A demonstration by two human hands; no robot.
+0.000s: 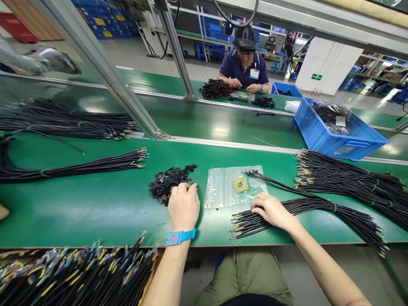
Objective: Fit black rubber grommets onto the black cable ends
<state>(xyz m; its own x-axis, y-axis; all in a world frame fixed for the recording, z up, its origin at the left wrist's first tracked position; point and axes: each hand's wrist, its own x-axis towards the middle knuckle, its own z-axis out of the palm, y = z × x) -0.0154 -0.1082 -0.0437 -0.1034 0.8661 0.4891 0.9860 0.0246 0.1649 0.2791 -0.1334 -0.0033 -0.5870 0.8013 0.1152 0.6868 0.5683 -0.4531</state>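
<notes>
My left hand point(184, 206), with a blue wrist strap point(180, 237), reaches into the right edge of a pile of small black plastic parts point(165, 182). Its fingers curl downward, and what they pinch is hidden. My right hand point(270, 210) is closed over the stripped ends of a bundle of black cables point(306, 205), gripping at the cables. Between the hands lies a clear zip bag point(219, 187) with a yellowish square piece point(240, 185) with a round hole on it. A few cables with black parts on their ends point(255, 173) rest across the bag's right side.
More tied cable bundles lie at the right point(338, 176) and left point(95, 165). A blue bin point(338, 142) holds bagged black items. At the lower left, upright cables point(79, 276) crowd a box. Across the metal rail point(223, 144), a co-worker point(244, 63) handles small parts.
</notes>
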